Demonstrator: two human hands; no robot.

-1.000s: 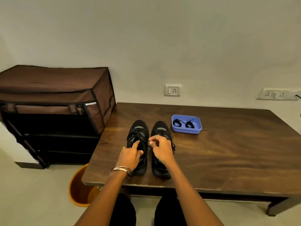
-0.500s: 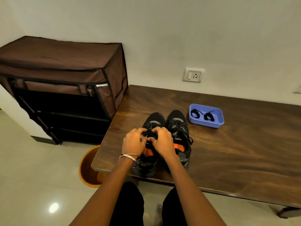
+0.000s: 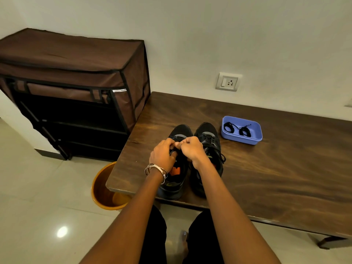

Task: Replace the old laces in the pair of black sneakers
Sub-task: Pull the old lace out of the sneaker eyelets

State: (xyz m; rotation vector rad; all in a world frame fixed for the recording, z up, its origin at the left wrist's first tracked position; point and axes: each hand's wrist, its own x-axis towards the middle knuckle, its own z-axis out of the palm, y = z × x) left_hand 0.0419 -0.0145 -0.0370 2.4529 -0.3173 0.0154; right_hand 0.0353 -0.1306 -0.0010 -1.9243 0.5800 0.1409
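Observation:
Two black sneakers stand side by side, toes away from me, near the front left of a dark wooden table. Over the left sneaker my left hand and my right hand meet, fingers curled and pinching its black lace at the top of the tongue. The right sneaker has its black lace tied, with loops hanging off its right side. A blue tray to the right of the shoes holds two coiled black laces.
A brown fabric shoe rack stands on the floor left of the table. An orange bin sits on the floor under the table's left front corner. A wall socket is behind the table.
Both hands came together from one shoe each onto the left sneaker's lace. The view swung left and down.

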